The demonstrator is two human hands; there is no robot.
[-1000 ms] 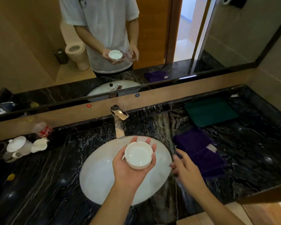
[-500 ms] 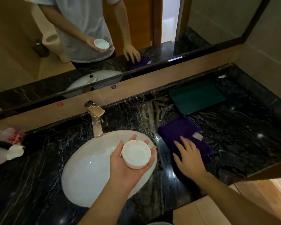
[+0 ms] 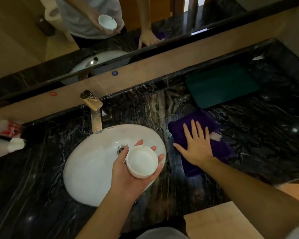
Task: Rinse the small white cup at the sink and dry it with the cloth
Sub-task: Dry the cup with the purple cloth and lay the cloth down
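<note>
Two hands are shown over a dark marble counter (image 3: 248, 152). The small white cup (image 3: 142, 163) is cradled mouth-up in the upturned left hand (image 3: 133, 175), whose fingers are loosely curled round its far wall, above the right part of the white sink (image 3: 93, 163). No water is seen running from the tap (image 3: 93, 109). The right hand (image 3: 196, 145) is laid flat, fingers spread and closed on nothing, upon the purple cloth (image 3: 219, 149). The cloth lies at about three o'clock from the cup, its long axis running roughly from eleven to five o'clock. The right hand is already touching the cloth and is much the nearer to it. Drying is judged the step at hand; the cloth must first be gathered and carried toward nine o'clock.
</note>
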